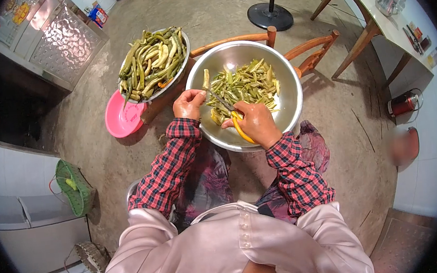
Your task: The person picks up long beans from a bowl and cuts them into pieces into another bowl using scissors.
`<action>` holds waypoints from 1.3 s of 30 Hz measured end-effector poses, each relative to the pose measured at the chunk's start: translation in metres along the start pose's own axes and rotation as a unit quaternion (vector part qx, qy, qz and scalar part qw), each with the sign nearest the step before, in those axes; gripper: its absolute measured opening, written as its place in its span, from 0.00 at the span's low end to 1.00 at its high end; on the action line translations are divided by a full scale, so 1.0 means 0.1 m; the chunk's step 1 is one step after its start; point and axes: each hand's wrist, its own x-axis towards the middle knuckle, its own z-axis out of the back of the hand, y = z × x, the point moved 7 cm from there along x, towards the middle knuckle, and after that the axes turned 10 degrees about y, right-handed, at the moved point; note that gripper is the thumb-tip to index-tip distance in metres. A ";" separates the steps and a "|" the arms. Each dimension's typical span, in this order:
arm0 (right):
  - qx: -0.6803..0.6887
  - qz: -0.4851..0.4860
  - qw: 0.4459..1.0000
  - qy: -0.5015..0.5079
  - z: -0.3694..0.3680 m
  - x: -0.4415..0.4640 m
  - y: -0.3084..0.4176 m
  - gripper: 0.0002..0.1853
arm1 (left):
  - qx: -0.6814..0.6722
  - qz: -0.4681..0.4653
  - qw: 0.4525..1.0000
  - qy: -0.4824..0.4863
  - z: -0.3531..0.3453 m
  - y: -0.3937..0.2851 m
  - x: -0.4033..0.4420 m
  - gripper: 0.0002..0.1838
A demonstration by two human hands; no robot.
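Observation:
My left hand [189, 105] pinches a long, pale green pepper [206, 79] at the left side of a large metal basin [297, 90]. My right hand [260, 123] grips a pair of scissors [241, 128] with yellow handles. Their dark blades point up and left toward my left fingertips, over the basin. Inside the basin lies a heap of cut pepper pieces [249, 84]. To the upper left, a second metal basin [187, 50] is piled with whole long peppers [155, 61], green to yellowish.
A pink plastic basin [115, 117] sits on the floor below the pepper pile. Wooden chair parts [317, 50] show behind the large basin. A black stand base [270, 17] is farther back, and a table [390, 22] stands right. A green basket [76, 188] is left.

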 end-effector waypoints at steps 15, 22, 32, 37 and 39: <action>0.017 0.002 1.000 0.000 0.03 0.00 0.08 0.30 | 0.007 -0.035 0.999 -0.026 0.01 -0.08 -0.02 0.07; 0.021 -0.004 1.000 -0.003 0.04 0.00 0.06 0.30 | 0.015 -0.035 0.999 -0.023 -0.04 -0.11 -0.06 0.07; 0.024 -0.002 1.000 -0.014 0.04 -0.01 0.04 0.30 | -0.068 0.038 0.996 -0.031 0.01 0.07 0.01 0.06; -0.023 -0.022 0.999 -0.013 0.06 -0.02 0.04 0.30 | -0.099 0.042 0.994 -0.017 0.04 0.06 0.02 0.05; -0.035 -0.016 0.999 -0.020 0.07 -0.03 0.05 0.30 | -0.089 0.035 0.995 -0.017 0.03 0.04 0.01 0.06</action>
